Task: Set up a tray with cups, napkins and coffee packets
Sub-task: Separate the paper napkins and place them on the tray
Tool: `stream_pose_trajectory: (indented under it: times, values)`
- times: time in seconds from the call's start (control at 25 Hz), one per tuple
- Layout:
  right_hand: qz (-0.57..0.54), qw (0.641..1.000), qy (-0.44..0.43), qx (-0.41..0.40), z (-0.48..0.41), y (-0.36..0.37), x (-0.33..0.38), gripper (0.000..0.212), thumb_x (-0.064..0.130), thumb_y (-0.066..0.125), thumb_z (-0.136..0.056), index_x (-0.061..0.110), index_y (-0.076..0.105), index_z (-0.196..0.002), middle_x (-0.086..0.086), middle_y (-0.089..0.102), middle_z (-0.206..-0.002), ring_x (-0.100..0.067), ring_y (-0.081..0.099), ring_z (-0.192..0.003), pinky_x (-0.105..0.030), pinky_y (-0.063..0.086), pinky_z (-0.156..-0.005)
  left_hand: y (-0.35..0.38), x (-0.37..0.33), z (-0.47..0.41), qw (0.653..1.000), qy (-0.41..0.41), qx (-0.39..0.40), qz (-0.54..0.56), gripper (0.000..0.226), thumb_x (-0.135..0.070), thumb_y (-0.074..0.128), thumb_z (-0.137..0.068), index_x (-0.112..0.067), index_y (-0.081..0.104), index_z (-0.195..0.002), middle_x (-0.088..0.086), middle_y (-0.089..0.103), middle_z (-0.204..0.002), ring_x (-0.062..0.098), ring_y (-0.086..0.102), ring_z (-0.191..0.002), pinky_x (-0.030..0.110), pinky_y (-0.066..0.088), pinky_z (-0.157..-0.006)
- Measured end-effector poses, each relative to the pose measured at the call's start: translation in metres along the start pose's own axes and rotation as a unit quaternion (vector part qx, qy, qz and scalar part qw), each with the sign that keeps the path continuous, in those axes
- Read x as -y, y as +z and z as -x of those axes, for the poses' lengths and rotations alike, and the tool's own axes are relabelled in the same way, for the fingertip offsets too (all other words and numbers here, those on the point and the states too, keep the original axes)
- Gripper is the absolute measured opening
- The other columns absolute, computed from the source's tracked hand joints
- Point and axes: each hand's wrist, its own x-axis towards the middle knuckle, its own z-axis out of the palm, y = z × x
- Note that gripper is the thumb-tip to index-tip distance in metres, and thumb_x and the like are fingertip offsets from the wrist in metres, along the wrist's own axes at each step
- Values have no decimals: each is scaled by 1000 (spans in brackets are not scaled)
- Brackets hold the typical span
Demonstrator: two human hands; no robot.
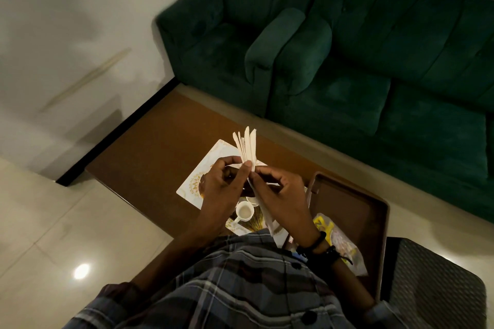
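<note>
Both hands [251,184] pinch five fanned napkins [247,147].

Both hands are meeting at chest height, left hand [223,184] and right hand [280,192] pinching fingertips together, forearms angling inward.

- Legible text, labels, brands, numbers: none readable anywhere in view.
- Yellow packet [324,224] lying in the brown tray [374,211]: printed markings present, possibly lettering, too blurred and partly hidden to read.
- White placemat [203,168] on the bench [149,152]: gold ornament only, no wording.
</note>
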Motion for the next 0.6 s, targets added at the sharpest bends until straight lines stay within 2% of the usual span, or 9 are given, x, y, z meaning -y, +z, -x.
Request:
stream_pose_trajectory:
  times: [0.24, 0.32, 0.4, 0.52, 0.6]
  values:
    - [-10, 999, 30, -18, -1, -1, -1, 17, 20, 68, -88, 9, 76, -97, -2, 77, -91, -11, 72, -86, -33, 59, -85, 2, 0, 2, 998, 29, 0, -48, 27, -21, 55, -95, -4, 57, -117, 19, 69, -106, 34, 68, -96, 54, 56, -87]
    - [0, 999, 24, -25, -1, -2, -2, 16, 20, 66, -90, 9, 76, -95, 1, 76, -88, -9, 71, -84, -28, 58, -82, 2, 0, 3, 997, 42, -4, -60, 24, -19, 54, -95, -4, 57, -114, 18, 69, -103, 33, 69, -93, 53, 57, -85]
    - [38, 996, 15, -74, -1, -3, -3, 12, 22, 64, -91, 14, 74, -91, 10, 72, -84, -3, 68, -77, -23, 57, -75, 2, 0, 4, 997, 56, -11, -59, 15, -18, 54, -95, -10, 57, -108, 15, 70, -97, 29, 71, -84, 52, 59, -81]
    - [137, 979, -19, -152, -1, -8, -4, 12, 24, 63, -92, 15, 71, -96, 9, 70, -91, -5, 66, -78, -29, 59, -71, 1, 1, 3, 996, 57, -33, -61, 14, -22, 55, -95, -14, 56, -107, 13, 71, -99, 27, 71, -86, 53, 56, -86]
    - [172, 976, -47, -128, 0, -7, -3, 15, 25, 61, -93, 15, 70, -96, 2, 73, -96, -12, 67, -81, -34, 58, -72, 2, 1, 2, 997, 45, -35, -50, 21, -23, 56, -95, -10, 57, -111, 14, 70, -101, 29, 71, -91, 53, 55, -89]
